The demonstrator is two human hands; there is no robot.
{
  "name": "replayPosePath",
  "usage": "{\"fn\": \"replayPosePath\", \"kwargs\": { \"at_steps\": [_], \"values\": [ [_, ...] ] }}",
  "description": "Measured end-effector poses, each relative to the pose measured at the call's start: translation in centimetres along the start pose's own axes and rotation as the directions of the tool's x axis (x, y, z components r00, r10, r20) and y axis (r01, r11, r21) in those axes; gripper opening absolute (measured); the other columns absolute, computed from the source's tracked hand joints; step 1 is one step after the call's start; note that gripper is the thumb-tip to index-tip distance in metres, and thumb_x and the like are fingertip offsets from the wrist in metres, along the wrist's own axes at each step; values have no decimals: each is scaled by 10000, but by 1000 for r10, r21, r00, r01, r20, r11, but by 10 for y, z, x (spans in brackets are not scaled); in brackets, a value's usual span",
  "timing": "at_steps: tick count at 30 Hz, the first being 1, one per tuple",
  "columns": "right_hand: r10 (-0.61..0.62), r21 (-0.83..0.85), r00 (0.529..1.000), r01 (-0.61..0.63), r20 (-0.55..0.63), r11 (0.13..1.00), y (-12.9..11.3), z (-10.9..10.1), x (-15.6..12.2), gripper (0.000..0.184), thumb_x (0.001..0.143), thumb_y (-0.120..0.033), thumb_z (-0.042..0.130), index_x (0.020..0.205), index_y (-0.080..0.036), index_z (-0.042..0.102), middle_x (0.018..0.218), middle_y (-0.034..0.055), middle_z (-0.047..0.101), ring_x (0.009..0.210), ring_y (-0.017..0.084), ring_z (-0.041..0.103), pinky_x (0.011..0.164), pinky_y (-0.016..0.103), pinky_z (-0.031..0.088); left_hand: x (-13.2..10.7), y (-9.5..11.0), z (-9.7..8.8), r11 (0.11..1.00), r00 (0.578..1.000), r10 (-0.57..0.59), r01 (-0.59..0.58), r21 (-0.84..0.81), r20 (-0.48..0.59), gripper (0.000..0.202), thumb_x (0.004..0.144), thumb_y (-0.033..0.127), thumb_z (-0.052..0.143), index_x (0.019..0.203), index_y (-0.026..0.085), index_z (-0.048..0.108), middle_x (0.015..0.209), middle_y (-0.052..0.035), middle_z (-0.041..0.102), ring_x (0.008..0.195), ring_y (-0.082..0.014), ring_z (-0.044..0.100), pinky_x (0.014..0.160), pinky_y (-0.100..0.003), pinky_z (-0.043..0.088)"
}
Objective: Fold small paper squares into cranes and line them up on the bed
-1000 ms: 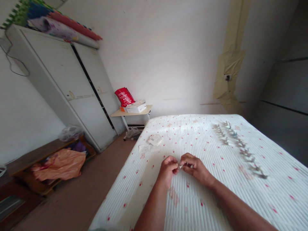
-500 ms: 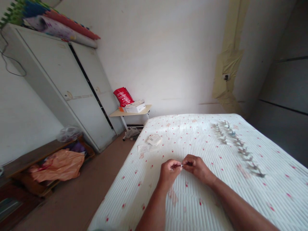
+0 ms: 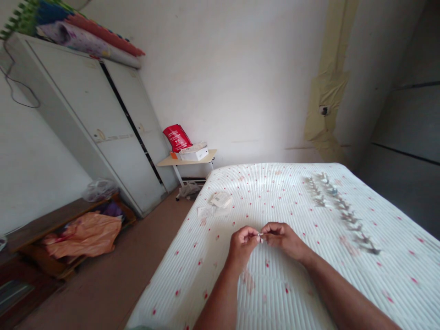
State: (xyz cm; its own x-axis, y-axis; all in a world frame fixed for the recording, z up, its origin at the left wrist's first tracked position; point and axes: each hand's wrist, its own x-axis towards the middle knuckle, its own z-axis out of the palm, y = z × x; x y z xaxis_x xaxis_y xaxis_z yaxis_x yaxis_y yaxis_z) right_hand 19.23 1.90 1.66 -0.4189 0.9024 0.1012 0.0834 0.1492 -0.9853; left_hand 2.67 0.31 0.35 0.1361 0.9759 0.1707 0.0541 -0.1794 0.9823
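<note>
My left hand (image 3: pixel 243 243) and my right hand (image 3: pixel 283 239) meet above the middle of the bed, fingertips almost touching. Between them is a small whitish piece of folded paper (image 3: pixel 260 235), pinched from both sides. Fingers cover most of it, so its exact shape does not show. To the right, rows of small folded paper figures (image 3: pixel 345 214), resembling cranes, stand on the bedspread. A little pile of printed paper squares (image 3: pixel 220 200) lies beyond my left hand, with loose sheets beside it.
The bed (image 3: pixel 268 293) has a white ribbed cover with red dots. Behind its far left corner stands a small table (image 3: pixel 165 161) with a red bag (image 3: pixel 177 137) and a white box (image 3: pixel 195 155). A grey cabinet (image 3: pixel 82 105) and a wooden bench (image 3: pixel 68 215) line the left side.
My right fingers have shifted slightly around the paper, and a bit more of it shows below the fingertips. Both hands stay in nearly the same place.
</note>
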Motion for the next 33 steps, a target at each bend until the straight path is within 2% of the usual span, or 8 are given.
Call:
{"fn": "replayPosePath", "kwargs": {
  "at_steps": [5, 9, 15, 17, 22, 26, 29, 33],
  "values": [
    [-10, 28, 1000, 9, 16, 1000, -3, 2, -1, 166, 717, -312, 597, 664, -155, 602, 566, -37, 518, 529, 84, 428, 534, 215, 323, 0, 3, 1, 1000, 1000, 2, -2, -20, 2, 83, 660, 224, 566, 663, 141, 572, 621, -1, 604, 587, -106, 503, 581, -202, 363],
    [-11, 25, 1000, 11, -14, 1000, -3, 5, 0, 164, 723, -305, 571, 647, -161, 583, 550, -35, 508, 532, 92, 432, 539, 218, 332, -1, 4, 3, 1000, 999, 12, -12, -5, -37, 76, 646, 217, 552, 621, 146, 557, 584, 9, 579, 571, -108, 488, 568, -204, 355],
    [-17, -28, 991, 13, -133, 1000, 1, 15, 3, 174, 703, -285, 533, 574, -168, 531, 481, -52, 429, 471, 82, 365, 475, 214, 283, -6, 7, 8, 963, 980, 161, -131, 234, -115, 120, 698, 187, 493, 599, 167, 558, 595, 21, 541, 598, -108, 475, 593, -195, 353],
    [-17, -42, 985, 10, -170, 999, 3, 16, 5, 172, 706, -283, 528, 579, -167, 525, 474, -57, 412, 460, 78, 349, 465, 213, 273, -5, 6, 10, 952, 972, 186, -144, 269, -141, 129, 713, 188, 479, 613, 172, 559, 607, 19, 550, 620, -113, 494, 615, -197, 363],
    [-22, -68, 992, 14, -124, 998, 4, 13, 6, 200, 734, -330, 542, 631, -159, 540, 497, -59, 426, 467, 73, 364, 471, 210, 281, -1, 1, 10, 996, 990, 44, -32, 87, -135, 73, 675, 203, 513, 630, 157, 546, 586, 16, 554, 577, -108, 491, 575, -197, 370],
    [37, 8, 995, -36, -90, 999, 5, 12, 7, 211, 694, -367, 592, 669, -161, 552, 522, -46, 494, 473, 76, 411, 482, 210, 312, 3, -4, 10, 999, 987, -35, 32, -25, -158, 88, 669, 235, 539, 661, 149, 527, 562, 27, 523, 533, -93, 460, 534, -189, 349],
    [78, 59, 993, -73, -89, 996, 6, 15, 8, 206, 655, -360, 619, 678, -165, 555, 549, -36, 531, 473, 78, 433, 483, 212, 332, 3, -7, 10, 999, 988, -39, 35, -27, -151, 114, 691, 264, 536, 675, 154, 512, 568, 32, 505, 537, -91, 456, 534, -187, 347],
    [57, 77, 990, -47, -127, 996, 4, 19, 8, 181, 666, -334, 604, 658, -165, 540, 508, -52, 485, 455, 70, 412, 462, 205, 313, 0, -5, 12, 993, 984, 65, -47, 110, -165, 89, 739, 252, 485, 707, 171, 502, 624, 24, 506, 598, -105, 472, 574, -190, 360]
  ]
}}
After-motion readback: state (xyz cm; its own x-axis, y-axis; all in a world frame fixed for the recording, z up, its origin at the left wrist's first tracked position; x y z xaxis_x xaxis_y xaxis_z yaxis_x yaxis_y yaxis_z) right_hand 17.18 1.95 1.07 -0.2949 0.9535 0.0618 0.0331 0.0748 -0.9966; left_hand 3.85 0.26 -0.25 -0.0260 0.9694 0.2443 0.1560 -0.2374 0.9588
